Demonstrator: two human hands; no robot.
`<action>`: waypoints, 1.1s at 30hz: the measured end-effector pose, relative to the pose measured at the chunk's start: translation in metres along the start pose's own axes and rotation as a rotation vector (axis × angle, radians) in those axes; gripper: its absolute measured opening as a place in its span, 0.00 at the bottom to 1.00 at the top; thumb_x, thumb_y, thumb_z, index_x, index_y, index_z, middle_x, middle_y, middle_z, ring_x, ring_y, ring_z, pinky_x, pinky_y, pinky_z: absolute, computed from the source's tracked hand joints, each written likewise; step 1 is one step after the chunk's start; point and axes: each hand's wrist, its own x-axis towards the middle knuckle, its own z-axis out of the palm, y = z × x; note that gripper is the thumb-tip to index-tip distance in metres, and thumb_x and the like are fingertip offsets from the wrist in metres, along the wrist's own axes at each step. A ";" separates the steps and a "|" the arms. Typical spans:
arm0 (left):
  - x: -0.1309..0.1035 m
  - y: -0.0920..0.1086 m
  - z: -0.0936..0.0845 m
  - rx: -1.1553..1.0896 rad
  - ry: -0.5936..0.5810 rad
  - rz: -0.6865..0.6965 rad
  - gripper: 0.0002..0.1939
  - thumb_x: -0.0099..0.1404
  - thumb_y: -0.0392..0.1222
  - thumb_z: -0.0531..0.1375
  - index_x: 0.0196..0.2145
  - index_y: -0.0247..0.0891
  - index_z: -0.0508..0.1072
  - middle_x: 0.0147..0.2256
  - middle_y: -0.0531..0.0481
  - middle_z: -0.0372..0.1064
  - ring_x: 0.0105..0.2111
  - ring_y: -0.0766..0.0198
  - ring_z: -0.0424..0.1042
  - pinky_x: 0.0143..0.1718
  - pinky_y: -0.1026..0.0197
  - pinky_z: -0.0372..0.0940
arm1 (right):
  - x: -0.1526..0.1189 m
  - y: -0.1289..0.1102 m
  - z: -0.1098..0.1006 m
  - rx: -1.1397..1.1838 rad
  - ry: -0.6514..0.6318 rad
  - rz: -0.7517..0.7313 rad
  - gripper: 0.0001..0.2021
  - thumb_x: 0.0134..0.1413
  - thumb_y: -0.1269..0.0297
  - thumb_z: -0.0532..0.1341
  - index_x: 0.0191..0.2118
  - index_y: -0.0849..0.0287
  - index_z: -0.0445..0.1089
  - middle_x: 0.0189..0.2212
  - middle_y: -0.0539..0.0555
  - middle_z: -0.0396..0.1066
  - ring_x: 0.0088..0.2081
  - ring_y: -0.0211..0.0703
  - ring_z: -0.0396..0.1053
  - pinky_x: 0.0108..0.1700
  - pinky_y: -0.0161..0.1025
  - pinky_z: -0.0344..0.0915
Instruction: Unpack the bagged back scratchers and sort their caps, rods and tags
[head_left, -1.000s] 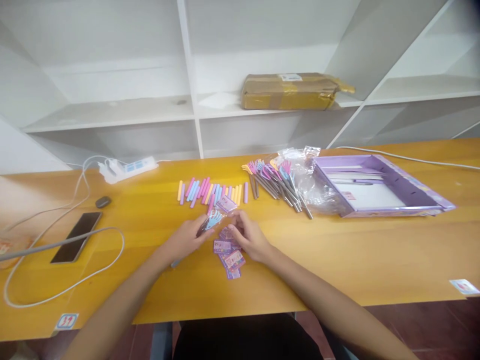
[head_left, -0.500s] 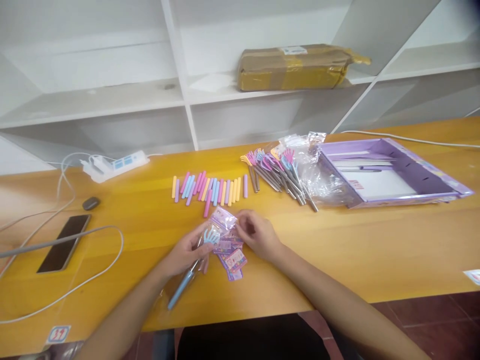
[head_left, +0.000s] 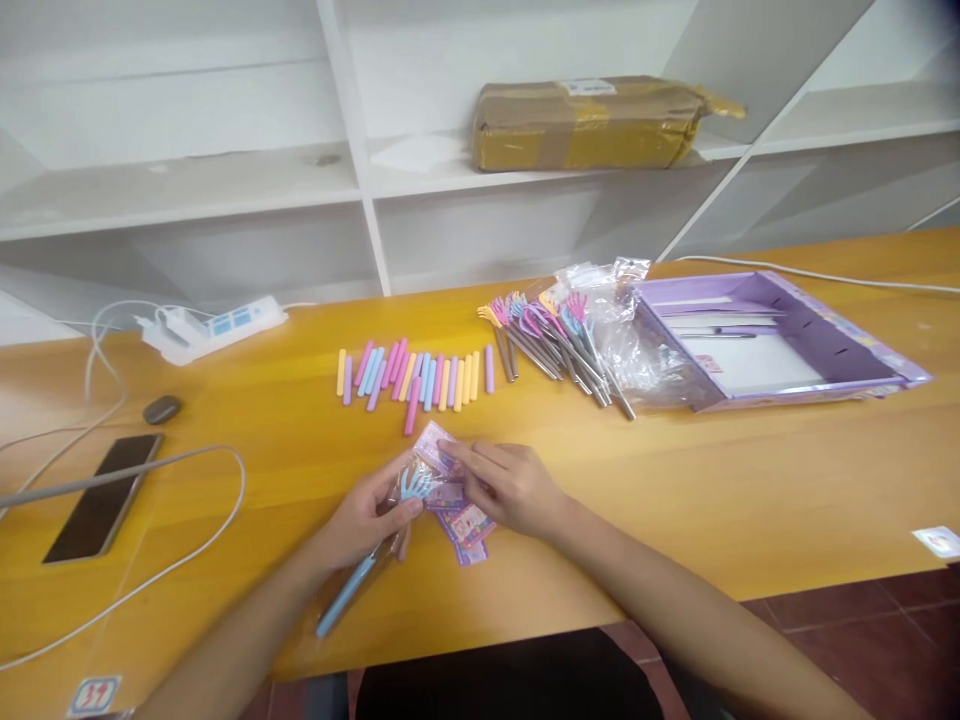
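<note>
My left hand [head_left: 373,515] is closed round a blue back scratcher [head_left: 345,597] in a clear plastic bag. Its hand-shaped head points away from me, the blue handle toward the table's front edge. At the top of the bag is a purple printed card [head_left: 433,445], and the fingers of my right hand [head_left: 510,487] pinch its right side. Whether the card is inside the bag or over it, I cannot tell. Several more printed cards [head_left: 469,528] lie overlapped on the table below my hands, partly covered. Beyond them lies a row of pink, blue, purple and yellow tubes [head_left: 427,380].
Several back scratchers [head_left: 559,345] with metal shafts are piled beside clear plastic bags [head_left: 645,350]. A purple box [head_left: 817,385] stands at the right. On the left are a phone [head_left: 105,495], a power strip [head_left: 217,328] and loose cables. A taped parcel [head_left: 585,125] sits on the shelf.
My right hand has moved slightly left, its fingers now over the purple card. The bagged back scratcher has shifted a little left and toward me with my left hand.
</note>
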 end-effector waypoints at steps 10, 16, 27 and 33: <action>-0.003 0.014 0.007 0.095 -0.072 -0.043 0.41 0.76 0.55 0.63 0.78 0.42 0.54 0.25 0.55 0.70 0.20 0.65 0.71 0.24 0.64 0.67 | 0.005 0.002 -0.005 0.590 0.005 0.525 0.10 0.72 0.56 0.61 0.46 0.56 0.75 0.21 0.44 0.60 0.22 0.36 0.57 0.27 0.35 0.57; -0.003 0.012 0.005 0.137 -0.056 -0.049 0.41 0.76 0.54 0.63 0.78 0.40 0.55 0.26 0.56 0.71 0.21 0.67 0.71 0.24 0.66 0.67 | 0.006 0.005 -0.003 0.875 -0.071 0.707 0.17 0.69 0.47 0.63 0.47 0.57 0.75 0.25 0.46 0.63 0.26 0.37 0.60 0.30 0.36 0.59; -0.005 0.010 0.000 0.192 -0.034 -0.039 0.37 0.77 0.53 0.62 0.76 0.39 0.58 0.24 0.58 0.69 0.21 0.67 0.71 0.24 0.67 0.66 | 0.011 0.019 -0.022 0.883 0.054 0.873 0.23 0.62 0.39 0.67 0.39 0.56 0.74 0.28 0.50 0.67 0.31 0.41 0.65 0.33 0.37 0.61; -0.004 0.003 -0.005 0.002 0.140 0.043 0.30 0.76 0.56 0.63 0.65 0.36 0.63 0.20 0.61 0.66 0.19 0.66 0.71 0.23 0.67 0.64 | 0.010 0.029 -0.030 0.814 -0.145 0.814 0.19 0.68 0.44 0.62 0.36 0.57 0.71 0.31 0.51 0.71 0.33 0.41 0.67 0.38 0.38 0.63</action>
